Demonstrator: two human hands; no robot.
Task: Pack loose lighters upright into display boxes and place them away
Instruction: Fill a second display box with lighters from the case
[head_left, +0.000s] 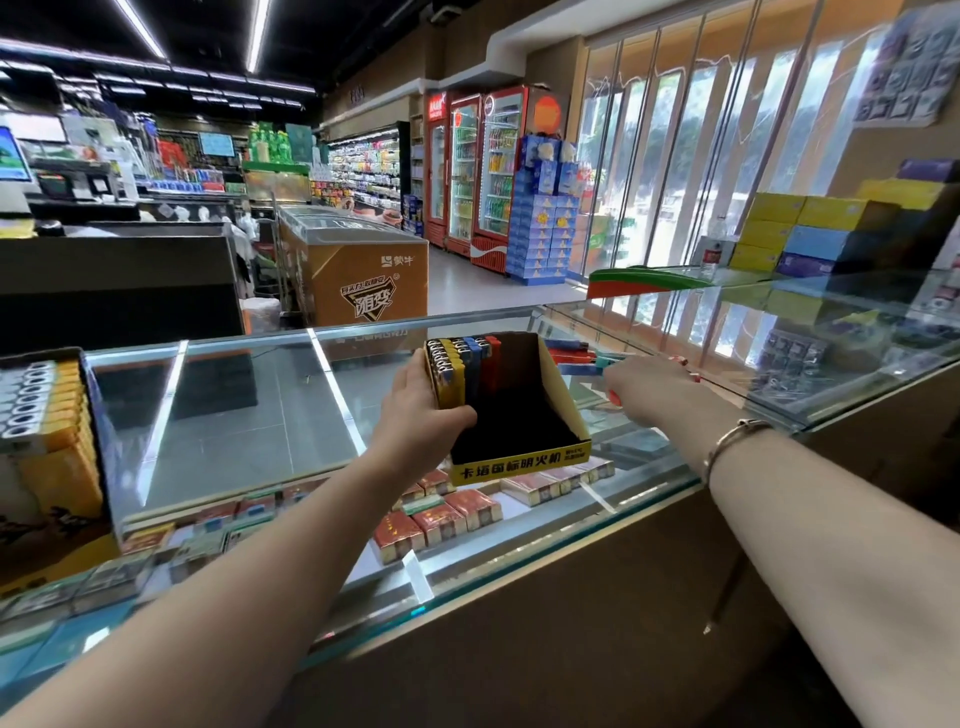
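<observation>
— Holding anything with the left hand (415, 410)?

— I'm seeing it gripping the left side of the display box (519, 410), thumb curled over the upright lighters (460, 366) at its back left. The box is sitting at centre frame on the glass counter (234, 415).

— And the right hand (649, 387)?

— It's reaching over the loose lighters (574, 358) lying right of the box. One red lighter (614, 397) is showing under the palm, fingers curling around it.

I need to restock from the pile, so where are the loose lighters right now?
In the head view, the loose lighters lie on the glass counter, just right of the display box, under the right hand.
</observation>
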